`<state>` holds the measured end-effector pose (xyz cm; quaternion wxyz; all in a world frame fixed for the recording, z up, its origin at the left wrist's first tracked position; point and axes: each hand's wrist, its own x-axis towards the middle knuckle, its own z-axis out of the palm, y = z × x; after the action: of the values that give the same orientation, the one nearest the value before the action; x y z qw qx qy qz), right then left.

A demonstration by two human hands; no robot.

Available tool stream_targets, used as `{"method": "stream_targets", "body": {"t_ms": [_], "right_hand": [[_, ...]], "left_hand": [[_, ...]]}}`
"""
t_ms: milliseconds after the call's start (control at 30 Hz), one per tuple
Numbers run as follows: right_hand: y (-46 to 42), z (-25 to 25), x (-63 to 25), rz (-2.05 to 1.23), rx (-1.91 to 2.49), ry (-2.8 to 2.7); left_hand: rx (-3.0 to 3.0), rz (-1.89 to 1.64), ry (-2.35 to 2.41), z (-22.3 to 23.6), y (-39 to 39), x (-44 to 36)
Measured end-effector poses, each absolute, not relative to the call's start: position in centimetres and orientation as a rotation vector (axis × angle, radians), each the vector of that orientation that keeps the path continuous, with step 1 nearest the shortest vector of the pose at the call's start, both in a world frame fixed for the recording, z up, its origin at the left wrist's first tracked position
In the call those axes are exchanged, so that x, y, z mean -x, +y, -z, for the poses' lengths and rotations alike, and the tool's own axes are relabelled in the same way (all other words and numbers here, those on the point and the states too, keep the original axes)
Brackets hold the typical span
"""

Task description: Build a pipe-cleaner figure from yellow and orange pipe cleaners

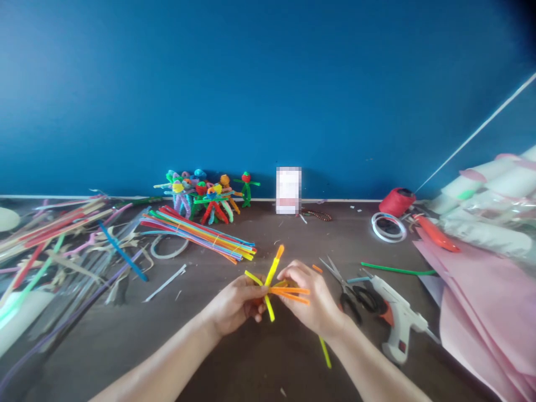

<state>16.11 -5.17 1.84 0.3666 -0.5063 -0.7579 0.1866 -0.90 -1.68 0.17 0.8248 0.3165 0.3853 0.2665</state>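
Note:
My left hand (245, 296) pinches the middle of a small figure of bent pipe cleaners (273, 272) in yellow and orange. Its short yellow arms stick out to either side, the upright part has an orange tip, and two orange legs point right. Close beside it, my right hand (307, 293) has its fingers curled in on a yellow pipe cleaner (325, 353), whose loose end hangs out below the wrist. The right fingertips are partly hidden behind the figure.
Scissors (345, 287) and a white glue gun (402, 318) lie at the right, near pink sheets (481, 290). A bundle of coloured pipe cleaners (205, 234) lies left of centre. Finished pipe-cleaner figures (213, 195) stand by the blue wall, left of a blurred white card (288, 187).

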Motion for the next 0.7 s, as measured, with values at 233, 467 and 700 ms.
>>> {"method": "stream_targets", "body": {"t_ms": [233,467,700], "right_hand": [[-5.1,-2.3,-15.9,-0.094,1.517,-1.895],[-5.5,-2.1,-15.1,-0.359,1.455,-1.782],[-5.2,-1.2,-14.4,-0.939,1.344,-1.486]], "left_hand": [[-0.676,-0.725,0.834,0.0,-2.0,0.4],[-0.667,-0.845,0.785,0.2,-2.3,0.1],[-0.721,-0.842,0.749,0.3,-2.6,0.2]]}}
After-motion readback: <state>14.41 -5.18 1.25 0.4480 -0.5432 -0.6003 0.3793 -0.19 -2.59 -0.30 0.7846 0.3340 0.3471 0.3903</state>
